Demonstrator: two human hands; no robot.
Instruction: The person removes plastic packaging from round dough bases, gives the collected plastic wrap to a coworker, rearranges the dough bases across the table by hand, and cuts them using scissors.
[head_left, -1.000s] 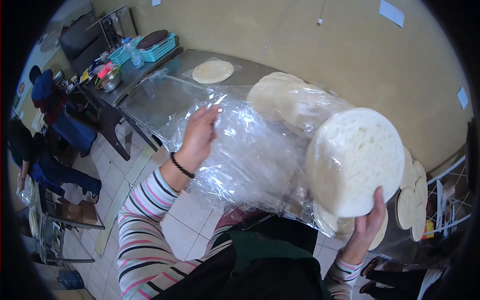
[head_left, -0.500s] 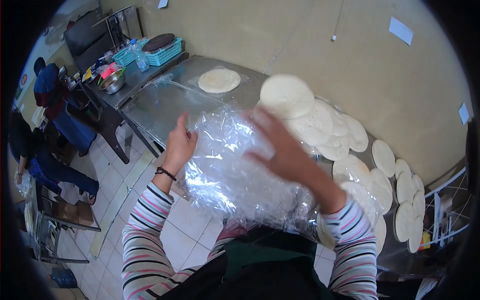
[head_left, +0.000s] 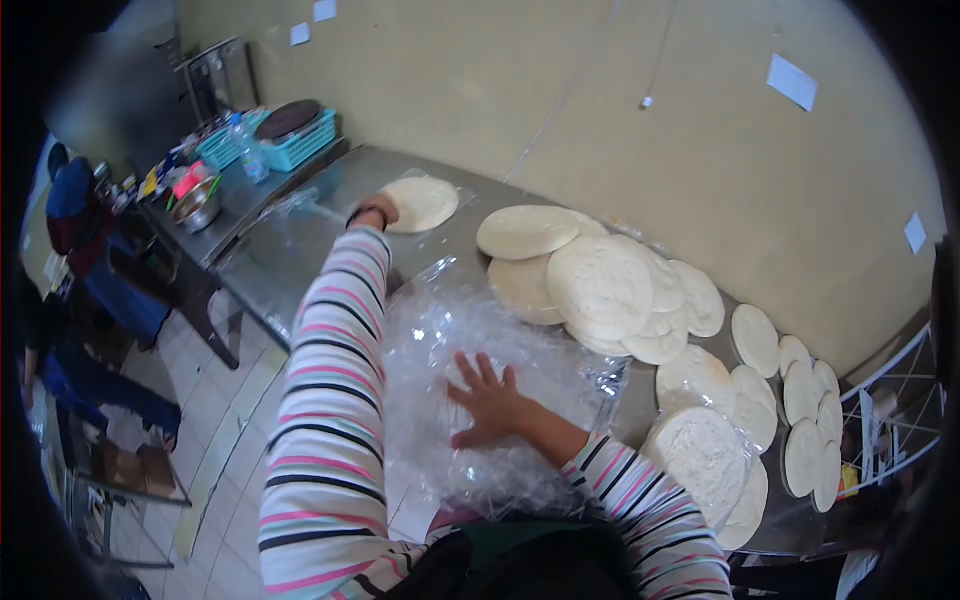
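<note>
My right hand (head_left: 490,402) lies flat with its fingers spread on a pile of clear plastic sheets (head_left: 430,330) at the table's front edge. Stretched far forward, my left hand (head_left: 380,207) is at the left edge of a round flatbread (head_left: 425,205), which rests on clear plastic at the back of the table. The wrist and sleeve hide most of that hand's fingers, so I cannot see how they meet the bread. Right of the plastic sheets, several pale flatbreads (head_left: 600,288) overlap in a heap. Nearer to me, a floury flatbread (head_left: 700,465) lies partly on plastic.
More flatbreads (head_left: 803,455) line the right end of the metal table (head_left: 300,275). At the back left, a side table holds a turquoise basket (head_left: 300,150), a water bottle (head_left: 250,155) and a metal bowl (head_left: 197,208). Two people are at the far left, near a dark chair (head_left: 190,295).
My left hand has reached forward from the plastic sheets to the far flatbread. My right hand has come down flat on the sheets. The raised flatbread now lies on the heap.
</note>
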